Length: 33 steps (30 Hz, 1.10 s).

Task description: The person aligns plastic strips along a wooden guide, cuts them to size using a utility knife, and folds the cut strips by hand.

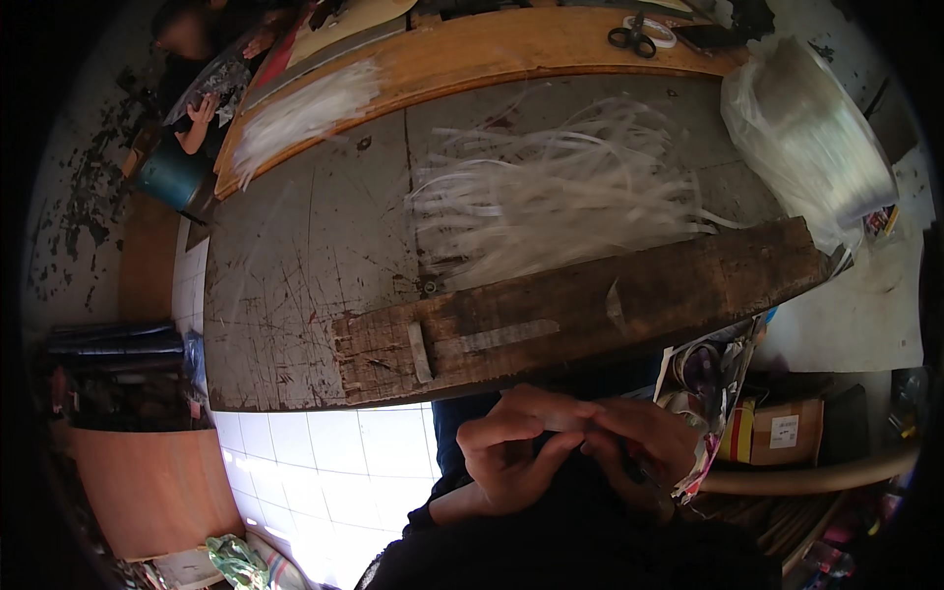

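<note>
My left hand (516,447) and my right hand (644,438) meet in front of my body, just below the table's near edge. The fingers of both are pinched together around a small pale translucent piece (563,422), perhaps a plastic strip; the fingers hide most of it. Beyond them a worn dark wooden plank (708,280) lies along the table's near edge. A flat pale bar (420,352) is set across its left part, and a thin curved sliver (616,305) sits nearer its middle. Behind the plank spreads a loose heap of translucent plastic strips (565,197).
The scratched grey table (295,305) carries a wooden board (521,49) at the back with a strip bundle (305,113), black scissors (631,37) and a tape roll (661,34). A large plastic-wrapped roll (811,138) stands right. Another person (202,108) is at the far left.
</note>
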Each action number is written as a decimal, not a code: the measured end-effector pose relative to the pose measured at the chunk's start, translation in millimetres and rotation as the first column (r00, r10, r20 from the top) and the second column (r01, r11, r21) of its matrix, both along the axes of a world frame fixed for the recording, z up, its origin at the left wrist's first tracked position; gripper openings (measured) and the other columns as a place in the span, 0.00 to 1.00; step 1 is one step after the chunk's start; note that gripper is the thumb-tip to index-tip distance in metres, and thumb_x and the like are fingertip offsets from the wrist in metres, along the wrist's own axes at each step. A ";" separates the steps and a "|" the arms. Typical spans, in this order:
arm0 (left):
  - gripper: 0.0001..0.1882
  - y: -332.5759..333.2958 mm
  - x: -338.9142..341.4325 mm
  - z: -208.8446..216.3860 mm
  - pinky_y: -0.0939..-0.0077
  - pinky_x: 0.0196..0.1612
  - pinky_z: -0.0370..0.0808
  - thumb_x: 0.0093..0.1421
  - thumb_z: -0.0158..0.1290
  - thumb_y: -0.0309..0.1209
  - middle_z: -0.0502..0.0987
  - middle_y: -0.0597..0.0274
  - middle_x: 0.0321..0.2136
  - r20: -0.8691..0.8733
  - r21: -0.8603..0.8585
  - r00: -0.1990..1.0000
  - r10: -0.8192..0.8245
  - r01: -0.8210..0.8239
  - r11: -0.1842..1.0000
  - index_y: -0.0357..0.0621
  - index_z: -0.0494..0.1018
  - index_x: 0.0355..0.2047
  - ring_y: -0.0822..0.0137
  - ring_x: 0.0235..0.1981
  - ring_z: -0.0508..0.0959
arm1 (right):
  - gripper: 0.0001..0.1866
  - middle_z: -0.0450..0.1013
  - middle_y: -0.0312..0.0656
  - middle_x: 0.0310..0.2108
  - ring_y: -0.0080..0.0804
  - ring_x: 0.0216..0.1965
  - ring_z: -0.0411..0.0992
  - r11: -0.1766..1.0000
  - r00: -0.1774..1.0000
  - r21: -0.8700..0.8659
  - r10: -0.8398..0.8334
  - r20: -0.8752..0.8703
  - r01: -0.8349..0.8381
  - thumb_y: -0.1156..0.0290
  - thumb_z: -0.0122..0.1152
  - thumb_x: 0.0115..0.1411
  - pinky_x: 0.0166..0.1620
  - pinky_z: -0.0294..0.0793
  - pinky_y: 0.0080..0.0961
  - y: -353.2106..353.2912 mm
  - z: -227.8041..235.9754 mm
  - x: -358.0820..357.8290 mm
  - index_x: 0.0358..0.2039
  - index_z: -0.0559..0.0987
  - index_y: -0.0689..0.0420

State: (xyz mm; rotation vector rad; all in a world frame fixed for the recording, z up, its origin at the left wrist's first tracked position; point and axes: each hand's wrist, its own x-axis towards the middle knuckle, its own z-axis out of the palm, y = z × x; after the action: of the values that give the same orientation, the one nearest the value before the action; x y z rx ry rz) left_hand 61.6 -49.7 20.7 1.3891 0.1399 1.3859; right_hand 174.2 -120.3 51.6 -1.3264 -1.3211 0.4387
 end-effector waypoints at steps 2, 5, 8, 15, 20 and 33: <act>0.23 -0.4 -0.2 0.4 0.74 0.32 0.76 0.50 0.50 0.11 0.71 0.41 0.35 0.023 -0.004 1.000 0.000 0.000 1.000 0.42 0.54 0.42 0.56 0.37 0.76 | 0.15 0.75 0.46 0.29 0.31 0.28 0.76 1.000 1.000 0.009 -0.002 0.001 0.002 0.79 0.65 0.46 0.27 0.74 0.19 -0.1 -1.5 0.0 0.36 0.76 0.61; 0.21 -1.4 -1.7 2.7 0.74 0.33 0.77 0.50 0.51 0.12 0.71 0.41 0.36 -0.012 -0.006 1.000 -0.010 0.010 1.000 0.41 0.56 0.40 0.57 0.37 0.76 | 0.14 0.75 0.47 0.29 0.32 0.28 0.76 0.999 1.000 0.036 -0.006 0.026 0.005 0.79 0.65 0.46 0.27 0.74 0.19 0.0 -1.8 1.6 0.36 0.76 0.62; 0.20 -2.6 -2.0 4.4 0.74 0.34 0.77 0.50 0.51 0.12 0.71 0.40 0.36 0.002 -0.049 0.999 -0.037 0.037 0.998 0.40 0.57 0.40 0.58 0.37 0.76 | 0.14 0.75 0.47 0.28 0.33 0.28 0.76 0.998 0.999 0.057 -0.017 0.049 0.015 0.79 0.65 0.45 0.27 0.74 0.19 -1.6 -3.2 0.7 0.35 0.76 0.62; 0.22 -9.0 -2.1 10.8 0.75 0.36 0.75 0.51 0.50 0.15 0.72 0.42 0.34 -0.029 -0.166 0.998 0.058 -0.062 0.984 0.36 0.55 0.44 0.62 0.34 0.76 | 0.15 0.75 0.47 0.28 0.33 0.28 0.76 0.992 0.990 0.112 -0.071 0.118 0.058 0.78 0.67 0.43 0.26 0.74 0.18 2.1 -4.3 -0.3 0.34 0.77 0.62; 0.21 -7.6 -8.2 7.8 0.71 0.40 0.75 0.51 0.50 0.12 0.72 0.41 0.37 -0.021 -0.162 1.000 0.014 -0.017 0.987 0.32 0.58 0.45 0.60 0.39 0.76 | 0.15 0.75 0.46 0.29 0.32 0.29 0.76 0.993 0.989 0.099 -0.082 0.121 0.070 0.78 0.67 0.43 0.27 0.74 0.18 0.2 -6.0 -4.0 0.34 0.78 0.60; 0.15 -10.5 -9.1 14.0 0.73 0.38 0.78 0.52 0.50 0.13 0.73 0.44 0.35 -0.068 -0.214 0.992 0.106 -0.118 0.970 0.27 0.66 0.41 0.59 0.37 0.77 | 0.16 0.75 0.42 0.30 0.31 0.29 0.76 0.995 0.984 0.012 -0.097 0.152 0.097 0.79 0.67 0.41 0.27 0.74 0.19 -1.6 -1.1 -6.6 0.34 0.78 0.58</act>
State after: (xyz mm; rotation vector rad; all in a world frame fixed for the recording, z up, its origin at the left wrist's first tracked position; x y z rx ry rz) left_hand 52.5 -60.2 34.7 1.2519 0.4013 1.3797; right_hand 167.6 -121.8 50.5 -1.4368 -1.3745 0.2716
